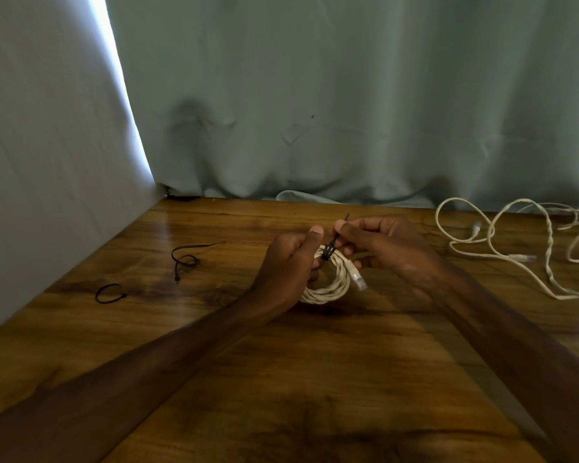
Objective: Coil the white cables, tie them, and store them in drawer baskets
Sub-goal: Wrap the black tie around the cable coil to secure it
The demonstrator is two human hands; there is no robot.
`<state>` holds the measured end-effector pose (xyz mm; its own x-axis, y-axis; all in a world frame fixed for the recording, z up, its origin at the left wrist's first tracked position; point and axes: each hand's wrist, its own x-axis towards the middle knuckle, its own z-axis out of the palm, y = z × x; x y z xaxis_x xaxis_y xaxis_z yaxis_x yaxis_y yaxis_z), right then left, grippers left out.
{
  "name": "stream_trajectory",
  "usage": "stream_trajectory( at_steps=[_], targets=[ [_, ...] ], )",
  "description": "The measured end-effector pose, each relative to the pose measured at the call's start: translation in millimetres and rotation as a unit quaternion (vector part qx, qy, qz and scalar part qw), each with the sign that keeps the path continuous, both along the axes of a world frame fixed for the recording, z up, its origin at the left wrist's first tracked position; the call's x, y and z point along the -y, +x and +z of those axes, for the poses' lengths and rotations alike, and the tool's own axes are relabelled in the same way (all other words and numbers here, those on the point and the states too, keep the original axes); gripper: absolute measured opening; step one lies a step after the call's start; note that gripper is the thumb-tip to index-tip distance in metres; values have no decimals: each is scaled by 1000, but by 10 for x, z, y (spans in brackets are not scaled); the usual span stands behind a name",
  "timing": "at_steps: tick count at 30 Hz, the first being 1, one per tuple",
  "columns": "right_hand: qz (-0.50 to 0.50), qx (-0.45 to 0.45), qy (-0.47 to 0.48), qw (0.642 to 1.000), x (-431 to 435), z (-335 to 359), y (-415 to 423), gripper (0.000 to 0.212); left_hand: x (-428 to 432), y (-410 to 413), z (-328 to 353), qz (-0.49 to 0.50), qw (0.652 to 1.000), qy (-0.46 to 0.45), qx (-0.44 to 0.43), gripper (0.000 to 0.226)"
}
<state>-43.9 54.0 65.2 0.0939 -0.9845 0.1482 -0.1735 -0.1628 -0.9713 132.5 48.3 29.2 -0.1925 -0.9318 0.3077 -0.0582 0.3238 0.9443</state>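
A coiled white cable [331, 289] with a clear plug at its end sits on the wooden table [315, 379] between my hands. My left hand [290, 262] grips the coil's left side, thumb up. My right hand [381, 248] pinches the tail of a black zip tie [335, 240] that wraps the top of the coil. Loose white cables [502, 248] lie uncoiled at the far right of the table.
Two more black zip ties lie on the table to the left, one long and looped [184, 259], one a small closed ring [109, 293]. A pale curtain [315, 111] hangs behind the table and a cloth-covered wall stands along its left edge.
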Motion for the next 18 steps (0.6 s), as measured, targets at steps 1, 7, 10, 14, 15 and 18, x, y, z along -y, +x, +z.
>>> stream_trajectory(
  at_steps=[1,7,10,14,15,18],
  targets=[
    [-2,1,0,1000,3,0,2,24,11,1,-8,5,1000,-3,2,48],
    [19,-9,22,1000,-18,34,18,32,38,-1,-14,16,1000,-16,3,38],
    [51,-38,48,997,-67,46,21,33,91,19,-26,52,998,-29,1,33],
    [92,-52,63,992,-91,39,62,36,91,11,2,80,996,-33,-19,29],
    [93,-51,59,993,-97,45,71,36,84,7,12,81,996,-34,-21,29],
    [87,-45,48,994,-142,79,76,35,57,1,51,71,997,-22,-17,30]
  ],
)
